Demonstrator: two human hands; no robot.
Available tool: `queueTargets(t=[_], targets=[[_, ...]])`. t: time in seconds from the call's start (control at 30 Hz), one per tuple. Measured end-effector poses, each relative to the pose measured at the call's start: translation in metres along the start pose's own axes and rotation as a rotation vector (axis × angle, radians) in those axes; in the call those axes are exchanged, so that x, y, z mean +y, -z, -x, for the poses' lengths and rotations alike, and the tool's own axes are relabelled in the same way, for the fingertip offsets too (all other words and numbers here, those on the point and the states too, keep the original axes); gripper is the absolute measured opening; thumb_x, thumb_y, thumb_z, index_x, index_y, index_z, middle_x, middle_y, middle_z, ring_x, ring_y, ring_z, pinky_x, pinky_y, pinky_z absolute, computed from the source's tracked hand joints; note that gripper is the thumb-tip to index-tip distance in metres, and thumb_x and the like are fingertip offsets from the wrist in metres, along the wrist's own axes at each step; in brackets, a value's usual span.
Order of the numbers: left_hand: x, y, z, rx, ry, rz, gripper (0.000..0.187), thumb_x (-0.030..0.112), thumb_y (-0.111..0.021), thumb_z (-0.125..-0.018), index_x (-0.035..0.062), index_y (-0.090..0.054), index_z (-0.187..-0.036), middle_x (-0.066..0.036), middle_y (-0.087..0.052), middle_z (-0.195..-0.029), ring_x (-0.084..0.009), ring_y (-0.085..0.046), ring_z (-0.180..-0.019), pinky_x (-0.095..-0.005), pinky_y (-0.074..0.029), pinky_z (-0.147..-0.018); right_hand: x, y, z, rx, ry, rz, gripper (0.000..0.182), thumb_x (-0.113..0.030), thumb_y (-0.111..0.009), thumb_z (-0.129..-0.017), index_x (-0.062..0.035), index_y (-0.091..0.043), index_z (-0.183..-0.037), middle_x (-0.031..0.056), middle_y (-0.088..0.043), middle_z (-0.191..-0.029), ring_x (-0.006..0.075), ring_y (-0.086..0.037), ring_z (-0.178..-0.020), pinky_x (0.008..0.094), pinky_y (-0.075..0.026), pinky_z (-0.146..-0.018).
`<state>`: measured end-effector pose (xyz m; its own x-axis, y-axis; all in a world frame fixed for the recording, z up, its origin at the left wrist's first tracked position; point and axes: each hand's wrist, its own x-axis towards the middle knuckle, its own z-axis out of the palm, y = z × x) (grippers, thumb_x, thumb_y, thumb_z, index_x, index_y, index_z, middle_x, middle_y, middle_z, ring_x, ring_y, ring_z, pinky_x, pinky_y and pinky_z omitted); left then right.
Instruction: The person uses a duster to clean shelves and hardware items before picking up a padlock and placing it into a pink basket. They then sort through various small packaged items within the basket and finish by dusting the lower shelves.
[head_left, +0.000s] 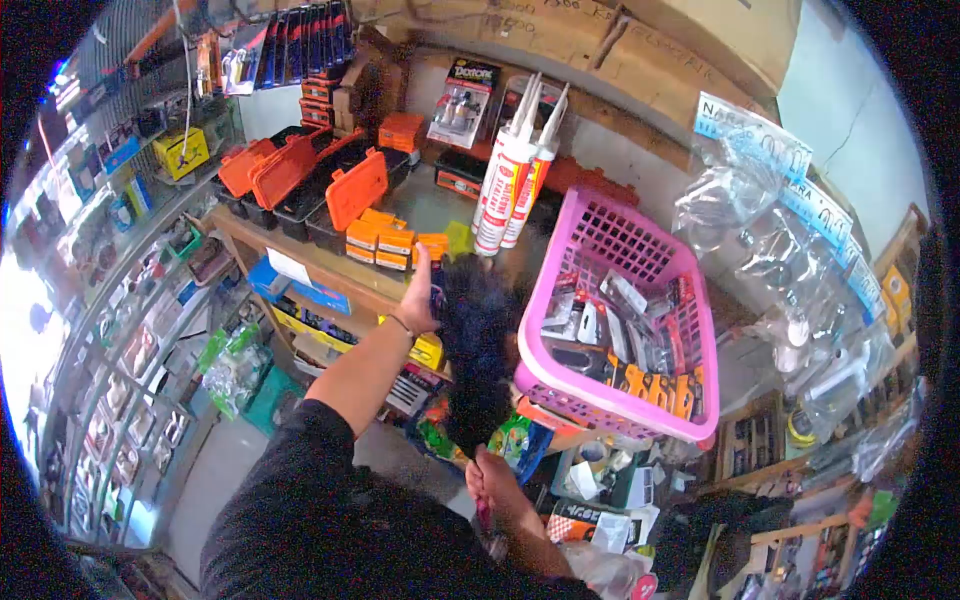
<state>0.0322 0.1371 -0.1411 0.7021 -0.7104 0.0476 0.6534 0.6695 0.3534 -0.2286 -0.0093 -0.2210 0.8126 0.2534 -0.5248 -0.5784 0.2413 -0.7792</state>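
Observation:
A black, fluffy feather duster stands upright in front of me, its top close to the shelf edge. My right hand is wrapped round the duster's handle, below the dark feathers. My left hand is raised along the left side of the feathers, fingers stretched upward and partly hidden. Just beyond it are small orange boxes stacked on the wooden shelf. Behind the duster's top stand white sealant tubes with long nozzles.
A pink plastic basket of packaged goods sits right of the duster. Black cases with open orange lids line the shelf at left. Clear plastic packs hang at right. A wire rack stands far left.

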Motion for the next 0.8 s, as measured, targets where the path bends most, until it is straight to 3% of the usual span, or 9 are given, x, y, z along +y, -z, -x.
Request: queueTargets(t=[0.13,0.23,0.3,0.37,0.43,0.5,0.6,0.7,0.8], targets=[[0.002,0.007,-0.001,-0.350,0.035,-0.021,0.091,0.079,-0.024,-0.065,0.0095,-0.043,-0.121,-0.012,-0.049,-0.118,-0.0289,-0.047,-0.107,-0.0454,-0.032,-0.094,-0.001,-0.005,0.005,0.079,-0.028,-0.033,0.047,-0.049,-0.039,-0.085,-0.0124,-0.037,-0.055,-0.0014,-0.036,-0.047,0.0110,-0.035,-0.038,0.0251,-0.029,-0.036],[0.002,-0.009,0.008,0.015,0.083,-0.066,0.092,0.077,-0.029,-0.066,0.0098,-0.029,-0.129,-0.014,-0.040,-0.126,-0.0358,-0.042,-0.110,-0.0508,-0.031,-0.093,-0.012,-0.013,0.005,0.230,-0.033,-0.193,0.046,-0.047,-0.041,-0.085,-0.0105,-0.040,-0.057,-0.0018,-0.035,-0.047,0.0098,-0.032,-0.037,0.0252,-0.027,-0.036],[0.002,0.001,0.001,-0.055,0.094,0.007,0.091,0.076,-0.029,-0.067,0.0103,-0.028,-0.129,-0.014,-0.040,-0.126,-0.0360,-0.043,-0.109,-0.0511,-0.032,-0.092,0.005,-0.015,-0.003,0.169,-0.051,-0.210,0.046,-0.047,-0.041,-0.085,-0.0108,-0.039,-0.057,-0.0019,-0.034,-0.047,0.0091,-0.031,-0.036,0.0244,-0.027,-0.036],[0.003,0.017,-0.005,-0.453,0.097,0.046,0.089,0.078,-0.023,-0.066,0.0108,-0.041,-0.122,-0.011,-0.048,-0.119,-0.0320,-0.045,-0.108,-0.0485,-0.031,-0.093,0.008,-0.022,-0.003,0.109,-0.076,-0.236,0.046,-0.047,-0.042,-0.085,-0.0111,-0.038,-0.057,-0.0021,-0.033,-0.047,0.0083,-0.030,-0.036,0.0236,-0.026,-0.036],[0.002,0.020,-0.004,-0.429,0.059,0.072,0.090,0.078,-0.023,-0.067,0.0102,-0.039,-0.124,-0.011,-0.047,-0.120,-0.0322,-0.044,-0.109,-0.0483,-0.030,-0.095,-0.008,-0.035,0.007,0.163,-0.017,-0.033,0.044,-0.046,-0.042,-0.085,-0.0113,-0.037,-0.058,-0.0022,-0.032,-0.048,0.0081,-0.029,-0.037,0.0217,-0.023,-0.035],[0.005,0.013,-0.002,0.023,0.047,0.043,0.092,0.075,-0.033,-0.067,0.0112,-0.023,-0.132,-0.015,-0.041,-0.125,-0.0399,-0.040,-0.110,-0.0540,-0.028,-0.093,-0.012,-0.044,0.006,0.234,0.014,-0.151,0.043,-0.046,-0.042,-0.085,-0.0113,-0.036,-0.059,-0.0021,-0.033,-0.049,0.0073,-0.028,-0.037,0.0205,-0.022,-0.035],[0.004,0.019,-0.008,-0.348,0.128,0.204,0.090,0.076,-0.030,-0.067,0.0095,-0.031,-0.128,-0.016,-0.044,-0.121,-0.0366,-0.044,-0.108,-0.0513,-0.030,-0.093,-0.007,-0.046,0.005,0.035,-0.028,-0.055,0.044,-0.047,-0.041,-0.085,-0.0129,-0.034,-0.058,-0.0029,-0.032,-0.047,0.0073,-0.026,-0.036,0.0207,-0.023,-0.035],[0.005,0.020,-0.007,-0.630,0.105,0.172,0.087,0.075,-0.026,-0.069,0.0081,-0.039,-0.124,-0.014,-0.044,-0.122,-0.0328,-0.043,-0.110,-0.0481,-0.030,-0.095,-0.011,-0.048,0.014,0.231,-0.001,-0.054,0.045,-0.047,-0.040,-0.085,-0.0135,-0.035,-0.057,-0.0036,-0.031,-0.047,0.0073,-0.026,-0.036,0.0203,-0.021,-0.035],[0.009,0.002,0.004,-0.126,0.218,0.314,0.086,0.071,-0.035,-0.070,0.0111,-0.026,-0.131,-0.014,-0.032,-0.132,-0.0405,-0.033,-0.116,-0.0534,-0.024,-0.096,-0.010,-0.053,0.012,0.253,0.015,-0.043,0.046,-0.047,-0.039,-0.086,-0.0128,-0.036,-0.055,-0.0016,-0.034,-0.044,0.0083,-0.029,-0.033,0.0214,-0.022,-0.033]])
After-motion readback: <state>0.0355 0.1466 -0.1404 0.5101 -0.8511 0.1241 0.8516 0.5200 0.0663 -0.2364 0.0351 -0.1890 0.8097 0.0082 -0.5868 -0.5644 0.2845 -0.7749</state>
